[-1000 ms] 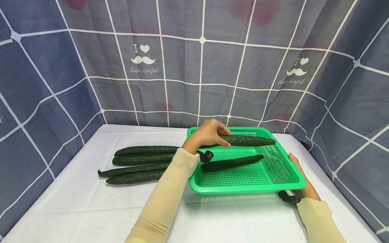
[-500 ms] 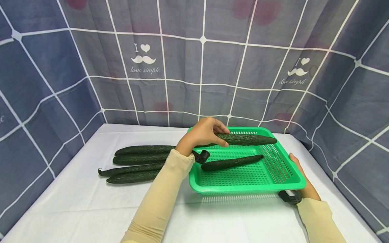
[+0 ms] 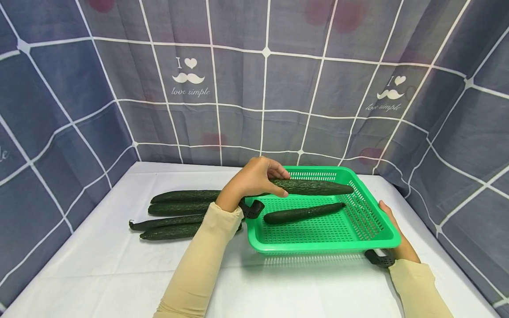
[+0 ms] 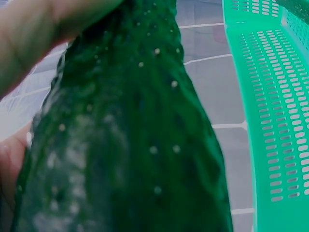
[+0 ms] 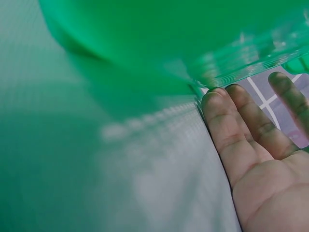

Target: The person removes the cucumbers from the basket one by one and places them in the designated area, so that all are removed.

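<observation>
My left hand (image 3: 256, 179) grips a long, dark green cucumber (image 3: 316, 187) across its left part, thumb on the near side. It is held level above the far left part of a green plastic basket (image 3: 322, 247). The left wrist view is filled by the cucumber's bumpy skin (image 4: 125, 135), with the basket to its right. Another cucumber (image 3: 304, 213) lies on the basket floor. At the basket's right side is my right hand (image 3: 397, 232), partly hidden by the rim. In the right wrist view its fingers (image 5: 224, 121) reach out fairly straight beneath the green plastic.
Several cucumbers (image 3: 176, 208) lie side by side on the white tablecloth (image 3: 99, 269), left of the basket and partly behind my left arm. A grey checked curtain (image 3: 238, 79) stands behind the table and along both sides.
My left hand has moved left with the cucumber, after rising slightly and coming down again. The right hand and the basket stay in place.
</observation>
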`<move>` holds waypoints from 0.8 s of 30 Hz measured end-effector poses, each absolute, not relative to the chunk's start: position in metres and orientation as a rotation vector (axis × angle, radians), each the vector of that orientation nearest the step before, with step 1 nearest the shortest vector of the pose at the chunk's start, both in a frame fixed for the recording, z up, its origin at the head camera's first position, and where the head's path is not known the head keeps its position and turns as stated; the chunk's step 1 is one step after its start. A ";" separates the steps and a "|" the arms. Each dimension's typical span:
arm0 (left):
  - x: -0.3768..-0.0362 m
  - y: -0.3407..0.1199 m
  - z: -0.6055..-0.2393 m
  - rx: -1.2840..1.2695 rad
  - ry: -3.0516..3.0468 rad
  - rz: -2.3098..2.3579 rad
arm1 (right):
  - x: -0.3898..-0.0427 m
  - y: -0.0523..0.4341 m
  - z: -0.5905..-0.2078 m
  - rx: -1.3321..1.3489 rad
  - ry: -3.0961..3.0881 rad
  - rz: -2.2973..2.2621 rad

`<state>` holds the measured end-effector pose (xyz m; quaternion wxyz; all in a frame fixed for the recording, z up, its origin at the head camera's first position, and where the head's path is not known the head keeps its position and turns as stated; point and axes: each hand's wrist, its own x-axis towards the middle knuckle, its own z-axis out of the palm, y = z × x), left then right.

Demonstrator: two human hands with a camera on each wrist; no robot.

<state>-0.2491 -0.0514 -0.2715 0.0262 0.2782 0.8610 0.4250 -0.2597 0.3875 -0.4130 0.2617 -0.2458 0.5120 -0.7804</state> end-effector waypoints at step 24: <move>-0.224 -0.103 -0.287 0.812 2.676 1.380 | -0.259 0.387 -0.412 -0.646 1.396 -2.111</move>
